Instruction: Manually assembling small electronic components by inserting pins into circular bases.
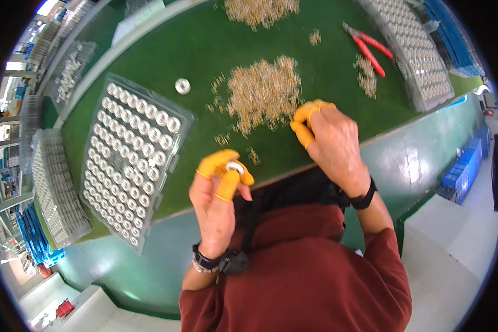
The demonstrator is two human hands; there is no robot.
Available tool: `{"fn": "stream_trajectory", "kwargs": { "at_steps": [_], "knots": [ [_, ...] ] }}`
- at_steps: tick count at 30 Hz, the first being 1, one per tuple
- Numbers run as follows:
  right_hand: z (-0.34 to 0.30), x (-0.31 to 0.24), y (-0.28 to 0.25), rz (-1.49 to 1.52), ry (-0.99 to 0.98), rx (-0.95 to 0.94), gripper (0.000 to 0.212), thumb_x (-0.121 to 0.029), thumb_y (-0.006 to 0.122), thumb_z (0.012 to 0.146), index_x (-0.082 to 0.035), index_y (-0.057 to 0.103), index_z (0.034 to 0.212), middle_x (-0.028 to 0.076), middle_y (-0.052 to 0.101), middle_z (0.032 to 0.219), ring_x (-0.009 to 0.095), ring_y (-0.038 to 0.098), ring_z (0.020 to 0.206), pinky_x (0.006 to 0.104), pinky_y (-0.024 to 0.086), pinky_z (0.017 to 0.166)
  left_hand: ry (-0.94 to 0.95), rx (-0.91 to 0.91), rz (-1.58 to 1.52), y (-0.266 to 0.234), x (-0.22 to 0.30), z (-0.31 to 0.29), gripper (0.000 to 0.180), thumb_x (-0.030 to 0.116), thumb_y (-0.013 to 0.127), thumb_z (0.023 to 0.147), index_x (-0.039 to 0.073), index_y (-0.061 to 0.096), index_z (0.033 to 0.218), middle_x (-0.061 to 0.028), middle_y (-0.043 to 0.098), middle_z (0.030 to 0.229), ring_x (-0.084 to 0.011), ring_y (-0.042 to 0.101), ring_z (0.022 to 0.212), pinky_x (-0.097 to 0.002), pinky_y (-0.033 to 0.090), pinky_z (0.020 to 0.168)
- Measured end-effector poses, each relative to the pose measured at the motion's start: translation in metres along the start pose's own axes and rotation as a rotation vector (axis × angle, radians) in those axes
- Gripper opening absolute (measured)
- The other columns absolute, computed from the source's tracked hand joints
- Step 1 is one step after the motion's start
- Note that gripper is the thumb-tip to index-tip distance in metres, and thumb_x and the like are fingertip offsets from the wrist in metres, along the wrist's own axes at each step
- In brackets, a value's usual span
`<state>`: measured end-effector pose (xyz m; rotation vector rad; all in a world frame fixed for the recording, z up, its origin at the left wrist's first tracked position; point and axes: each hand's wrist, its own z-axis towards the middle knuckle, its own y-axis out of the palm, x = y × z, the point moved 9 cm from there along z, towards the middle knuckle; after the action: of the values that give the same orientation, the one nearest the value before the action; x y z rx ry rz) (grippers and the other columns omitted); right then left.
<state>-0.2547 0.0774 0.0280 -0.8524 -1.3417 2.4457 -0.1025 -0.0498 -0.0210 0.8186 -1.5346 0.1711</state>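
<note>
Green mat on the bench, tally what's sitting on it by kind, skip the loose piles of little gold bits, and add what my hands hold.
Clear blister trays of round silver parts: 2, one left, one far right
Red-handled pliers: 1
Loose round silver parts: 2, one on the mat, one in the left hand at
Total: 5
The right hand reaches into the gold pile.

Factory assembly bench: green mat (pixel 205 44); beside it, clear trays (pixel 128 157) of round metal parts, heaped brass pins (pixel 264 91), red pliers (pixel 369 48); blue crates (pixel 460 169) beyond.
</note>
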Motion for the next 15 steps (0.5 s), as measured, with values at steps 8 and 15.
{"fn": "stream_trajectory", "kwargs": {
  "at_steps": [8, 15],
  "knots": [
    [-0.005, 0.004, 0.003, 0.025, 0.023, -0.128, 0.014, -0.004, 0.071, 0.074, -0.006, 0.062, 0.085, 0.006, 0.056, 0.068, 0.023, 0.055, 0.059, 0.0337, 0.045, 0.055, 0.027, 0.011, -0.019, -0.005, 0.012, 0.007, 0.028, 0.005, 0.050, 0.095, -0.004, 0.054, 0.122, -0.0165, 0.063, 0.096, -0.0232, 0.063, 0.075, -0.0249, 0.048, 0.051],
    [-0.009, -0.012, 0.000, 0.217, -0.003, -0.167, 0.016, -0.006, 0.071, 0.075, -0.006, 0.057, 0.082, 0.009, 0.060, 0.072, 0.030, 0.059, 0.063, 0.0394, 0.048, 0.056, -0.012, -0.042, 0.040, 0.000, 0.010, -0.001, 0.027, 0.003, 0.052, 0.095, -0.002, 0.053, 0.122, -0.0139, 0.061, 0.095, -0.0174, 0.062, 0.080, -0.0234, 0.051, 0.055]
  ]
}}
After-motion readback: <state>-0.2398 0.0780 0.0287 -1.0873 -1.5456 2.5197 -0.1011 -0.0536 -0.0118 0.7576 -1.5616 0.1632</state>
